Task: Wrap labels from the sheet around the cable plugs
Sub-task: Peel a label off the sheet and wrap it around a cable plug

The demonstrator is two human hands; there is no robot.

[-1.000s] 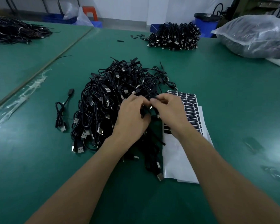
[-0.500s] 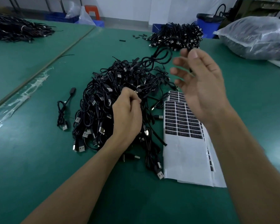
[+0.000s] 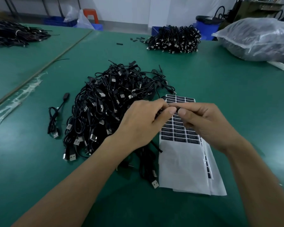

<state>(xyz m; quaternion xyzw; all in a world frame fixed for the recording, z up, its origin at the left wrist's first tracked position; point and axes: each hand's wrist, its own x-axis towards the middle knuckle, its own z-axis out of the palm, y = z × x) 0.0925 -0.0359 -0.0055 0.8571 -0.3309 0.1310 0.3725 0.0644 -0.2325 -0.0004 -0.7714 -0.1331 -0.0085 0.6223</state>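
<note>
Left hand and right hand, fingertips meeting, pinch a small black piece, label or plug unclear. Label sheet lies beneath the grip and the USB cable pile to its left. Label print is illegible.

Your left hand and right hand meet over the label sheet, both pinching one small black plug. The big cable pile sits just left of the sheet on the green bench. One lone cable lies left of the pile.

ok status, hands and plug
Left hand and right hand both pinching one plug above the label sheet. Label on it too small to tell. Cable pile beside left hand, nothing blocking.
</note>
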